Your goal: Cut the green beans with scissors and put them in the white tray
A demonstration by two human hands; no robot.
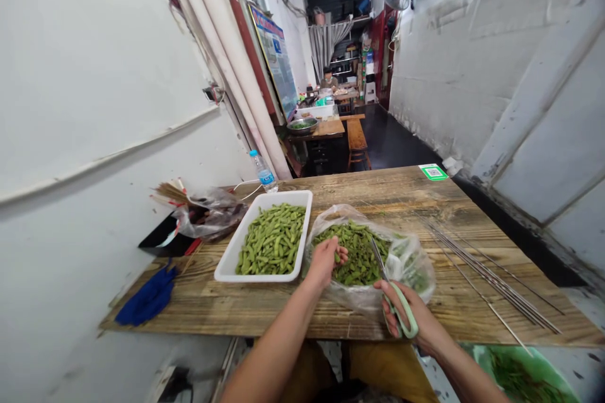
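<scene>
At the lower left of the frame a crumpled blue cloth (147, 297) lies on the wooden table (265, 315). Above it, beside the wall, a clear bag (212, 217) with thin sticks (172, 193) rests near a black container (163, 236). A blue-capped water bottle (265, 175) stands just behind a white tray (222, 275), left of centre, which is heaped with green pods (274, 240). In the upper middle, well back, a person (329, 80) sits at another table, behind a metal basin (303, 126).

Just right of the tray, at the centre, the left hand (326, 262) has its fingers curled in, pinching a green pod (337, 257) over an opened plastic bag (350, 294) of leafy pods (357, 249). At the bag's right side, the right hand (421, 316) grips scissors (397, 295) by their pale green handles, the blades pointing up and left over the bag.

Further right lie several thin metal rods (491, 277), below a green-and-white code card (433, 172). A green tub (551, 368) of plant scraps fills the lower right corner.
</scene>
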